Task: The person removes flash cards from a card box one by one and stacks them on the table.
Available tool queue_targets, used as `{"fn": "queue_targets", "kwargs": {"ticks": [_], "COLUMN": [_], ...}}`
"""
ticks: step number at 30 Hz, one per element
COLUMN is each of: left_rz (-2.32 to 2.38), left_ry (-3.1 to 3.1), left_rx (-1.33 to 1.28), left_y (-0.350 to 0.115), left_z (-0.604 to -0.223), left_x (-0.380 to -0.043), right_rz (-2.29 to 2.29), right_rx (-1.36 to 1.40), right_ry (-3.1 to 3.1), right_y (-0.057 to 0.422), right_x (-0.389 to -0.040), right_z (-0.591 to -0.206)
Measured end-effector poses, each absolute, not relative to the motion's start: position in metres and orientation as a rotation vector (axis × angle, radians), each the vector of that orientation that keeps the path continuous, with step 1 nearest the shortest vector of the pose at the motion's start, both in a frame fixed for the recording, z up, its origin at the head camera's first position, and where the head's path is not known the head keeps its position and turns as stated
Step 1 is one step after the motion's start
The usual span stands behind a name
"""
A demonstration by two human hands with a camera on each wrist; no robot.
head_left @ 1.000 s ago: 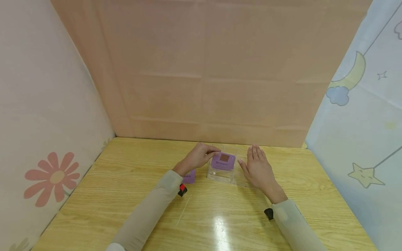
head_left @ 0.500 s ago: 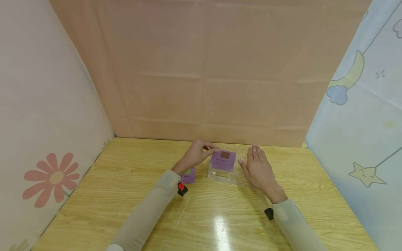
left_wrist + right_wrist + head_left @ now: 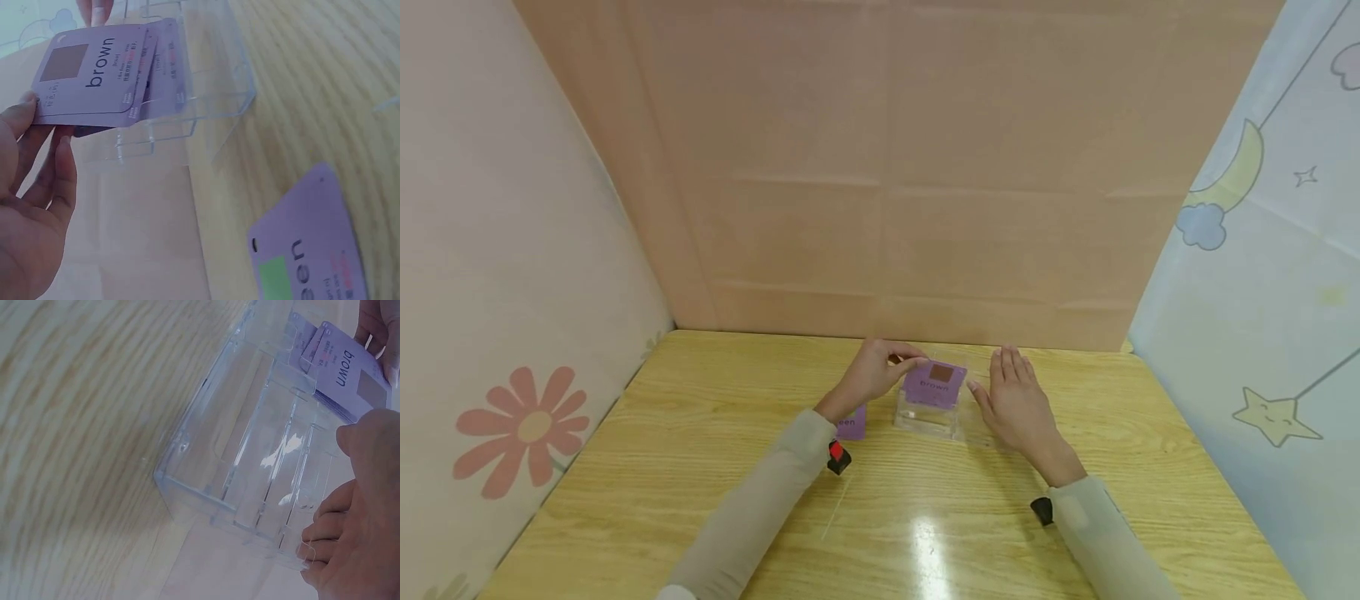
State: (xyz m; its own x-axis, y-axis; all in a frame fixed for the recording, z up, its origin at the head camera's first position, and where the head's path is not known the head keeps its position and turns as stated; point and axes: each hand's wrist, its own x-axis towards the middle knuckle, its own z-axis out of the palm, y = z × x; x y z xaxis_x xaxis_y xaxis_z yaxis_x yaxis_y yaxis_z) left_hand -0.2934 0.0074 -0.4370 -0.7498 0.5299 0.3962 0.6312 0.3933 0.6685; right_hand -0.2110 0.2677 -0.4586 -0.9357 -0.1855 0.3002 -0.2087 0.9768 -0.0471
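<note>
My left hand (image 3: pixel 868 373) pinches the upper left corner of a purple card (image 3: pixel 94 69) printed "brown" with a brown square, thumb in front and fingers behind. More purple cards lie layered directly behind it; how many are gripped, I cannot tell. The cards stand tilted in one side of a clear stepped plastic card holder (image 3: pixel 250 444). My right hand (image 3: pixel 1022 408) rests on the other side of this holder, its fingers straight and together. Below my left wrist, a second purple card (image 3: pixel 306 250) with a green square lies flat on the table, partly covered in the head view.
The wooden table (image 3: pixel 700 500) ends at a tan backdrop (image 3: pixel 887 167) just behind the holder. Patterned white panels stand at the left, with a flower (image 3: pixel 535 425), and at the right, with a moon (image 3: pixel 1236 179). A black wrist device (image 3: pixel 1042 510) sits at my right cuff.
The brown card has risen slightly and then shifted a little to the right, with my left hand gripping its corner. My right hand stays where it was.
</note>
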Motion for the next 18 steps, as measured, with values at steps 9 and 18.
{"fn": "queue_targets", "kwargs": {"ticks": [9, 18], "left_rz": [-1.309, -1.364], "left_ry": [-2.445, -2.419], "left_rx": [-1.093, -1.074], "left_y": [0.0104, 0.0118], "left_z": [-0.4458, -0.4423], "left_x": [-0.2927, -0.2902], "right_rz": [0.105, 0.114], "right_rx": [0.302, 0.300], "right_ry": [-2.816, -2.816], "right_y": [0.2677, 0.2686], "right_x": [-0.2116, -0.2116], "right_z": [-0.4590, -0.4578]}}
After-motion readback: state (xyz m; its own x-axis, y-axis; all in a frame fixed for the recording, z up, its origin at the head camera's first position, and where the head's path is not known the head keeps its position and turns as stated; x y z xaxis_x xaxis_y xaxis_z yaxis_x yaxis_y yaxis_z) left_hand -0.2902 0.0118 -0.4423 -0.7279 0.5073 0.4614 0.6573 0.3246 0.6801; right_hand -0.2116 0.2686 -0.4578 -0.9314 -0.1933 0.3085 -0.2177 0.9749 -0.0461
